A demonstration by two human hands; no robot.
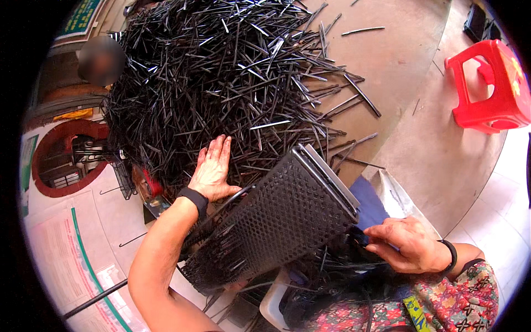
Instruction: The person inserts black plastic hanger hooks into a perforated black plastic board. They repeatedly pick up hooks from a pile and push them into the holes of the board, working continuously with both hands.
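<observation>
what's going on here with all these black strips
A person is working bare-handed beside a big heap of thin black strips. The left hand is open, thumb out, at the near edge of the heap, next to a black perforated block. The right hand is by the block's right-hand corner, fingers bent toward something dark that's hard to make out. A red stool is off to the right.

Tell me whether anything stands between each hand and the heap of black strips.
Nothing visible blocks the left hand; it is at the edge of the heap. In this view, the black studded panel stands partly between the right hand and the heap.
</observation>
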